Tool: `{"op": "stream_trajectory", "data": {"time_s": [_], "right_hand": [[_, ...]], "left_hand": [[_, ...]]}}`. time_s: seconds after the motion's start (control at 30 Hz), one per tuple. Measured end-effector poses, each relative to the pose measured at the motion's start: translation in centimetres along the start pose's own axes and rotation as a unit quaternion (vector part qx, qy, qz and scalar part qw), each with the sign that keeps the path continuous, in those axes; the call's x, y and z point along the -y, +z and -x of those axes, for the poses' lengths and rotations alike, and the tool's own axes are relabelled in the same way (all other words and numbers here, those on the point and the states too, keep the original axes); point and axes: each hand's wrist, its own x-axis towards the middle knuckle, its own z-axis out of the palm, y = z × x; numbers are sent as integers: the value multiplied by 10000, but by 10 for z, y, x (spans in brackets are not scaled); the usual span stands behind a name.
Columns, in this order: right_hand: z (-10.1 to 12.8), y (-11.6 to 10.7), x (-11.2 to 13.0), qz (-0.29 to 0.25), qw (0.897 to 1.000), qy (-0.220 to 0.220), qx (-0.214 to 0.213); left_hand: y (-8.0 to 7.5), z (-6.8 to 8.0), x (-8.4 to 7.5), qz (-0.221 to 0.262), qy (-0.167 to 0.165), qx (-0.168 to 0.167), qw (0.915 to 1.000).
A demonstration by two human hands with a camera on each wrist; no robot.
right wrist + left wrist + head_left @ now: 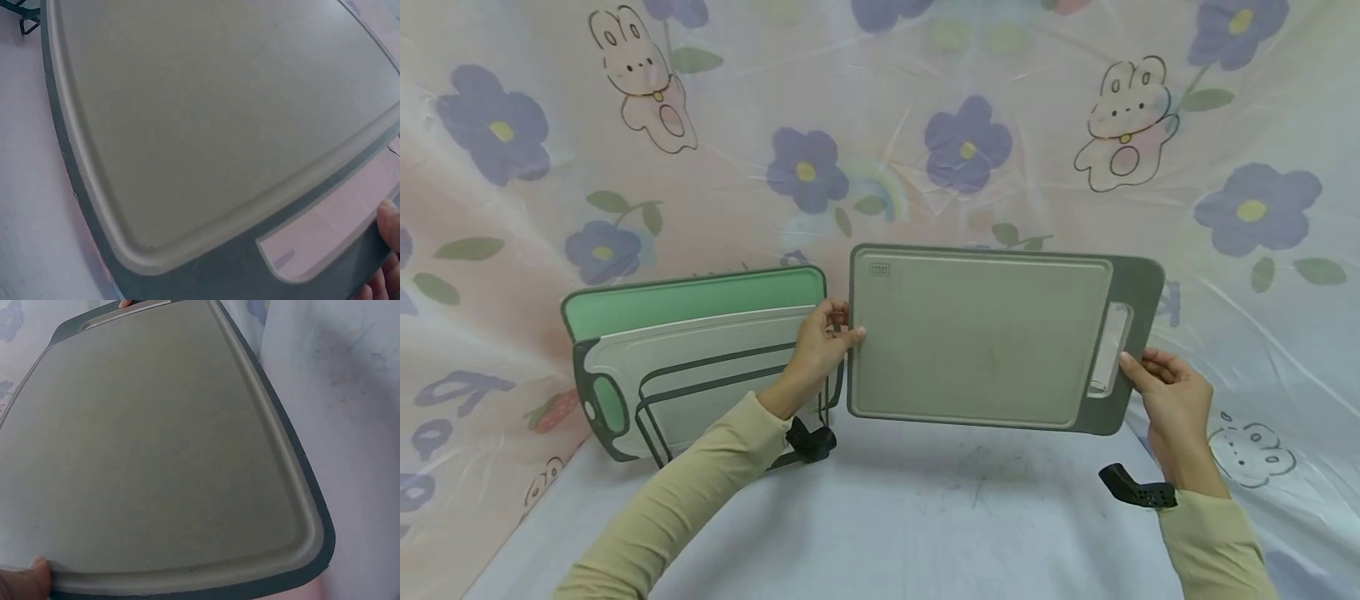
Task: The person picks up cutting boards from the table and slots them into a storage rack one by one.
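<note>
At the far left, a green cutting board (688, 302) and a translucent board (700, 367) stand in a dark wire rack (730, 400). Your left hand (820, 342) pinches the short edge of the grey cutting board (981, 337), thumb in front and fingers curled behind; your right hand (1172, 392) grips its handle end beside the slot (1111, 348). The board hangs upright, clear of the table (925, 517). With edge grips only, it could slip or knock the rack. The table is pale, scuffed; floral bunny sheeting (970, 142) hangs behind.
</note>
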Motion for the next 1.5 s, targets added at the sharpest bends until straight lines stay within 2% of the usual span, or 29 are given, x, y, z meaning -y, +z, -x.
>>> {"op": "stream_trajectory", "data": {"time_s": [0.2, 0.43, 0.67, 0.93, 1.27, 1.5], "right_hand": [[-6, 11, 6, -137, 9998, -136, 6], [-12, 24, 9, -229, 9991, -339, 71], [-17, 37, 10, -283, 9983, -494, 156], [-21, 49, 11, -129, 9983, -480, 315], [-24, 63, 6, -18, 9963, -606, 610], [-25, 77, 1, 26, 9944, -480, 937]], "left_hand": [[-4, -5, -2, -113, 135, -326, 9993], [-12, -5, -5, -124, 379, -519, 9979], [-20, -6, -5, -112, 179, -596, 9980], [-28, -6, -5, 121, 341, -805, 9961], [-42, -2, -5, 321, 486, -912, 9941], [-56, 1, -4, 279, 365, -907, 9948]]}}
